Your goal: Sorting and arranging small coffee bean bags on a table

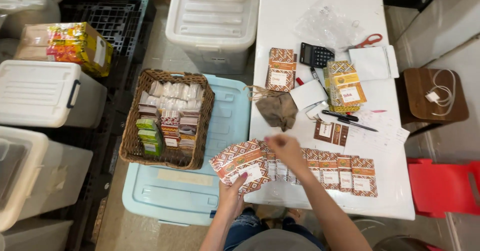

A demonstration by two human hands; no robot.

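My left hand (231, 195) holds a fanned stack of small patterned brown-and-white packets (240, 164) over the near left corner of the white table (300, 11). My right hand (285, 148) hovers, blurred, just above a row of the same packets (345, 173) laid side by side along the table's front edge. Whether it grips a packet cannot be made out. A brown cloth pouch (276, 108) lies just beyond the right hand.
A wicker basket (131, 146) of small packets sits on a light blue bin lid (230, 126) at left. On the table are a calculator (315, 55), red scissors (369, 41), pens (345, 118), more packet stacks (281, 69) and a plastic bag. White bins, a wooden stool (425, 106) and a red stool (442, 186) surround.
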